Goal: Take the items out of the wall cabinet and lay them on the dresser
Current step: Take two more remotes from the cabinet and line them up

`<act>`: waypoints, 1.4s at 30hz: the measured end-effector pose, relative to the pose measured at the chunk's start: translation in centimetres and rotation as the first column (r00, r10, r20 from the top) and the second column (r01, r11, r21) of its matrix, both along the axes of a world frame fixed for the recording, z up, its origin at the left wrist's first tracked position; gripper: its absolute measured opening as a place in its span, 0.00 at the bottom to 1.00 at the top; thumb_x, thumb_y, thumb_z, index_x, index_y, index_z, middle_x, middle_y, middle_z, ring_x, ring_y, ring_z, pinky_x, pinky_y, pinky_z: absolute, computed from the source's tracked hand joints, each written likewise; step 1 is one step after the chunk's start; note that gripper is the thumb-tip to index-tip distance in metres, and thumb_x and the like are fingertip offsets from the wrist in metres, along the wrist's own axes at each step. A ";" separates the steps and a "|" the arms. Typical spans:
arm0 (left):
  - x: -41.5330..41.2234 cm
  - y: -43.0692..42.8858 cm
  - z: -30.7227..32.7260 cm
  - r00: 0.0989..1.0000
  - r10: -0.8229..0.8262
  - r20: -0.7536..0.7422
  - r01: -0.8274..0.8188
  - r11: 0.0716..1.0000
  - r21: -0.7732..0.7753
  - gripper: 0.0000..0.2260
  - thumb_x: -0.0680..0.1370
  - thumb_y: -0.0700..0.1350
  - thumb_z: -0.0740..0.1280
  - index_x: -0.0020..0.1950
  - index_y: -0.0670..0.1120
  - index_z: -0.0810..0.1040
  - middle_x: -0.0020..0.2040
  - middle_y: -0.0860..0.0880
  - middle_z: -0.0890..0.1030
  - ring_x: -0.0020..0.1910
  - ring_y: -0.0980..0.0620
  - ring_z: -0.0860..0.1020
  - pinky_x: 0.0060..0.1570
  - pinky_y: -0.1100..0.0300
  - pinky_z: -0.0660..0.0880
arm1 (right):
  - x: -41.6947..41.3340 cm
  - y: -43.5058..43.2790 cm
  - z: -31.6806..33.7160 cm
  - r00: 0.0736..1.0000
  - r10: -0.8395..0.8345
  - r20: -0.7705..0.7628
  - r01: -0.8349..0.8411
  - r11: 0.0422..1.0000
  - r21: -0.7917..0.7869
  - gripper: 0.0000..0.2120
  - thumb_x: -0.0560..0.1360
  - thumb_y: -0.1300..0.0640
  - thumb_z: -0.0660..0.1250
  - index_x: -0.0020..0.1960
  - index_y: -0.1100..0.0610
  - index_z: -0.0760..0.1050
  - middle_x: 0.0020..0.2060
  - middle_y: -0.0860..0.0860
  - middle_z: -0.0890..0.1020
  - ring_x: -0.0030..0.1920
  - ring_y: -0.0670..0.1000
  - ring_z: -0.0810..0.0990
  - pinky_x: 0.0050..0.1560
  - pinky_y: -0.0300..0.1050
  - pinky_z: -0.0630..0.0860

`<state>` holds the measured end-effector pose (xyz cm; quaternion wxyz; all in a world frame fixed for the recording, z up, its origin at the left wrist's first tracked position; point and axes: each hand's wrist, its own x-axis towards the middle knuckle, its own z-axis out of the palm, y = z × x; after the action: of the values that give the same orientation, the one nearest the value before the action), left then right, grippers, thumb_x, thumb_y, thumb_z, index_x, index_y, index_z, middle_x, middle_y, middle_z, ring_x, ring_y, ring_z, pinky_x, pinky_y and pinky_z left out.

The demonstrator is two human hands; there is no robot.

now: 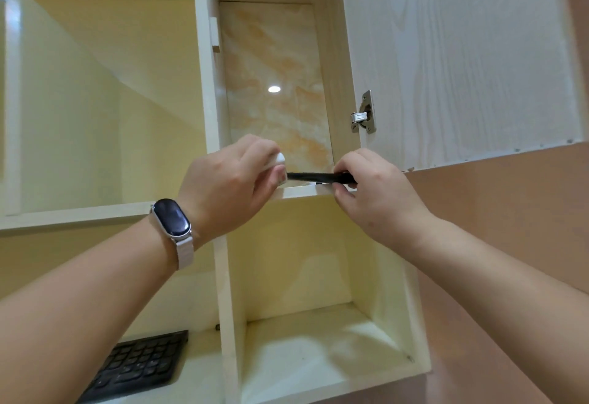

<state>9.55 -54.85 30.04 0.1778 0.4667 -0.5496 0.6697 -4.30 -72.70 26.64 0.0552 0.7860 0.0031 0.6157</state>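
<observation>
Left hand [229, 187] fingers grasp white item [279, 159]; right hand [376, 193] fingers pinch black item [312, 176].

The left arm [79, 292] and right arm [497, 276] are bare. Next to the left hand [223, 193] is a watch [172, 217] with a dark oval screen, a shiny silver rim and a pale woven band [184, 252].
</observation>
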 end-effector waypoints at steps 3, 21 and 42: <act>-0.1 0.2 -0.6 0.998 0.011 -0.066 -0.010 1.000 0.003 0.10 0.79 0.50 0.60 0.54 0.45 0.69 0.35 0.47 0.79 0.26 0.43 0.75 0.22 0.60 0.64 | -0.3 0.4 -0.8 0.998 -0.054 0.038 0.052 0.998 0.031 0.05 0.74 0.63 0.68 0.46 0.63 0.73 0.38 0.55 0.77 0.37 0.59 0.75 0.36 0.52 0.71; -1.3 3.8 -3.7 0.886 0.157 -0.437 -0.219 0.971 -0.095 0.07 0.73 0.47 0.70 0.45 0.46 0.74 0.39 0.49 0.77 0.35 0.43 0.75 0.30 0.53 0.71 | -1.6 -0.8 -4.6 0.993 0.030 -0.111 0.019 0.906 0.423 0.03 0.75 0.58 0.61 0.47 0.53 0.67 0.36 0.49 0.73 0.36 0.53 0.74 0.34 0.50 0.71; 1.2 5.8 -10.8 0.723 -0.315 -0.615 0.275 0.948 -0.163 0.07 0.77 0.47 0.66 0.52 0.47 0.75 0.37 0.51 0.79 0.34 0.48 0.77 0.32 0.51 0.75 | -0.1 10.1 -8.7 0.996 0.042 -0.079 0.014 0.800 0.600 0.03 0.76 0.57 0.63 0.46 0.50 0.70 0.31 0.51 0.73 0.25 0.47 0.69 0.24 0.41 0.67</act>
<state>10.77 -49.08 19.26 0.4704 0.5657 -0.5041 0.4523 -4.39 -62.58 17.89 -0.2009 0.7897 -0.1833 0.5500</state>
